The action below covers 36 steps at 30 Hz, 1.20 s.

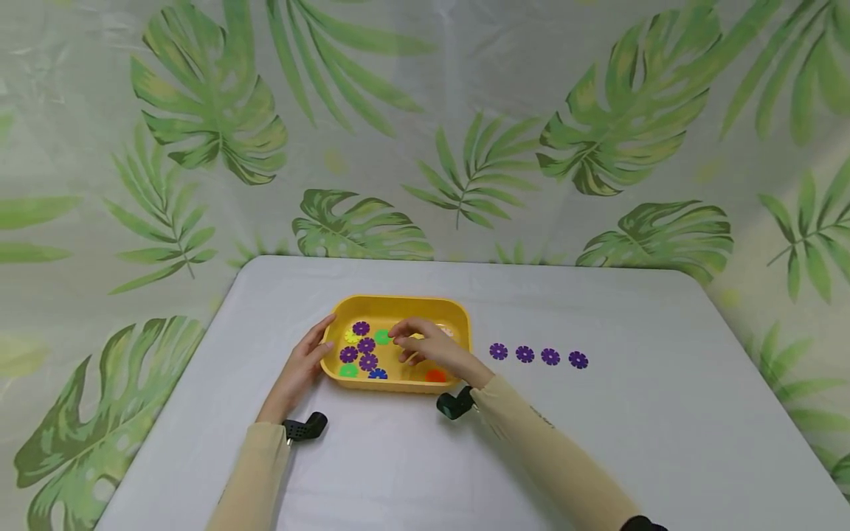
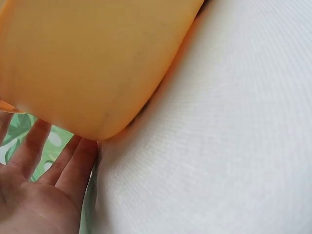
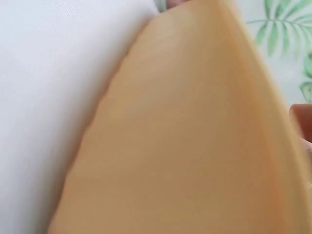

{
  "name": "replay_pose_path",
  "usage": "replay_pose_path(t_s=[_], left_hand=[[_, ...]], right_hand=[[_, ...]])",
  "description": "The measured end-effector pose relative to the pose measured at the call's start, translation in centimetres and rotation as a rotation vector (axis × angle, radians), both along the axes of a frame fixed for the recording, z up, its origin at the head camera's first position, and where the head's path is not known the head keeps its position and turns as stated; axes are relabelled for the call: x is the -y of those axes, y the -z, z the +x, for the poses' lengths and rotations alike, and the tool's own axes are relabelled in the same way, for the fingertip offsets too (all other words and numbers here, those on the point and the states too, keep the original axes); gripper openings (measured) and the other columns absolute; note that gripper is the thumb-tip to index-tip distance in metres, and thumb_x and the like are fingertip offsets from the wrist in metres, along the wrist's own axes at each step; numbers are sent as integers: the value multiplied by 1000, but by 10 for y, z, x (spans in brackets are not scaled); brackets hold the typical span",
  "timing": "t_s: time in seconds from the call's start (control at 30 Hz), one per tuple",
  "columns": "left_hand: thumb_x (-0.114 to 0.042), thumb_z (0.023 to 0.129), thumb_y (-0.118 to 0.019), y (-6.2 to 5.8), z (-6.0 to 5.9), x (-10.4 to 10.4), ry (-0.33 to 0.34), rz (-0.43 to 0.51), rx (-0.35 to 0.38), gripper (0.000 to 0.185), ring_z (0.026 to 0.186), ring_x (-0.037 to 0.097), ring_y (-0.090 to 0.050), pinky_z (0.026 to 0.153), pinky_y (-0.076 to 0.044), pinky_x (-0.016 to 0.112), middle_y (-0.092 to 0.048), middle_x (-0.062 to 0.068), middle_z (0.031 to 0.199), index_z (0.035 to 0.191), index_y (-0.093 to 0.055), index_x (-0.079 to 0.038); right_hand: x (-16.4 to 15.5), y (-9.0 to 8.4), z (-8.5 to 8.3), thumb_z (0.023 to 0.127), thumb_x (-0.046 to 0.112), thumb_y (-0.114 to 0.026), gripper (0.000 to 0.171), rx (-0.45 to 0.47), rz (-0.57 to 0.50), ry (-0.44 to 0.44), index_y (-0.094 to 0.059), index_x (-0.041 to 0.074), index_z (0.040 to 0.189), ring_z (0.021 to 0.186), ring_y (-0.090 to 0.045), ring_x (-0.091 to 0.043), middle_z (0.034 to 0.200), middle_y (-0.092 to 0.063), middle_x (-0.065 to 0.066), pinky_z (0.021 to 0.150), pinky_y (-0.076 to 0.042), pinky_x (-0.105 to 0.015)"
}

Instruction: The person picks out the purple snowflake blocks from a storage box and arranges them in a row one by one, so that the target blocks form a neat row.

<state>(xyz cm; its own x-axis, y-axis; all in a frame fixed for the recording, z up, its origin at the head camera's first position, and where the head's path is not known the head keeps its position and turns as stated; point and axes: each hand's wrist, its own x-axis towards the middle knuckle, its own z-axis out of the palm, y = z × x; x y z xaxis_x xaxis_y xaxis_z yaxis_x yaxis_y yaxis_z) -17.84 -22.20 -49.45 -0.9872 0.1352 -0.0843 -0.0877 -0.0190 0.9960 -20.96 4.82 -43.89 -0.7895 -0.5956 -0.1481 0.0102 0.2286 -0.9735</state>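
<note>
A yellow tray holds several notched plastic discs, among them a purple disc, a green disc, a blue disc and an orange-red disc. My left hand holds the tray's left end, thumb at the rim; in the left wrist view its fingers lie against the outer wall. Over the inside of the tray hovers my right hand, fingers loosely bent, no disc visible between them. The right wrist view shows mostly the tray's outer side, blurred, hiding most of that hand.
Right of the tray, several purple discs lie in a spaced row on the white table. A leaf-patterned cloth hangs behind the table. Wrist cameras sit on both forearms.
</note>
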Motion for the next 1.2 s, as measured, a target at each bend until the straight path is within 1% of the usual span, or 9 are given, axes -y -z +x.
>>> replay_pose_path(t_s=[0.1, 0.2, 0.27, 0.47, 0.6, 0.7, 0.97, 1.1, 1.2], left_hand=[[-16, 102, -46, -1, 0, 0, 1, 3, -1, 51, 144, 22, -12, 112, -23, 44, -14, 0, 159, 151, -30, -19], [-15, 102, -45, -1, 0, 0, 0, 1, -9, 51, 144, 22, -12, 112, -23, 44, -14, 0, 159, 151, -30, -18], [-15, 103, -44, 0, 0, 0, 1, -3, -14, 51, 144, 22, -12, 112, -23, 43, -14, 0, 159, 151, -30, -18], [-15, 103, -44, 0, 0, 0, -3, -7, -23, 51, 143, 23, -14, 112, -24, 41, -14, 2, 159, 151, -30, -18], [-15, 102, -45, -1, 1, -1, -6, -6, -23, 51, 143, 24, -14, 112, -24, 42, -15, 2, 159, 151, -30, -18], [-16, 102, -45, -1, 2, -1, -8, -16, -13, 51, 143, 23, -14, 112, -24, 42, -14, 1, 158, 151, -30, -19], [-18, 103, -45, -1, 2, -1, -5, -29, -14, 51, 144, 24, -13, 112, -25, 44, -13, 1, 159, 152, -29, -19], [-18, 103, -45, -1, 2, -1, -12, -34, -9, 51, 144, 24, -13, 112, -24, 45, -14, 0, 159, 152, -30, -20], [-17, 103, -45, -1, 1, -1, -15, -26, -5, 51, 144, 23, -12, 112, -24, 44, -14, 0, 158, 151, -30, -20]], right_hand=[[22, 7, -1, 101, 7, -46, 27, 17, 35, -45, -54, -6, 122, 90, -59, -36, 119, -52, -24, 79, -55, -38], [40, 11, -2, 99, 5, -45, 26, -8, 96, -74, -57, -4, 121, 86, -57, -25, 116, -55, -19, 75, -52, -28], [49, 14, -3, 98, 3, -44, 27, -29, 126, -93, -58, -3, 120, 83, -53, -20, 115, -56, -17, 72, -48, -24], [64, 15, 0, 97, 1, -42, 29, -84, 210, -148, -61, 1, 119, 79, -52, -19, 108, -61, -12, 71, -46, -25], [66, 19, 1, 98, 0, -42, 27, -82, 250, -120, -64, 3, 114, 72, -52, -16, 95, -61, -11, 64, -46, -23], [67, 22, 1, 97, -3, -42, 28, -81, 256, -98, -65, 3, 111, 68, -51, -15, 89, -60, -11, 60, -46, -22], [66, 23, 2, 94, -8, -44, 27, -129, 261, -76, -65, 0, 108, 66, -52, -12, 101, -48, -10, 59, -47, -19], [65, 26, -1, 93, -9, -47, 24, -159, 264, -52, -64, 0, 106, 59, -53, -11, 92, -55, -9, 53, -47, -19], [64, 27, -3, 93, -5, -50, 20, -173, 288, -6, -64, 4, 105, 56, -51, -11, 79, -59, -6, 51, -44, -19]])
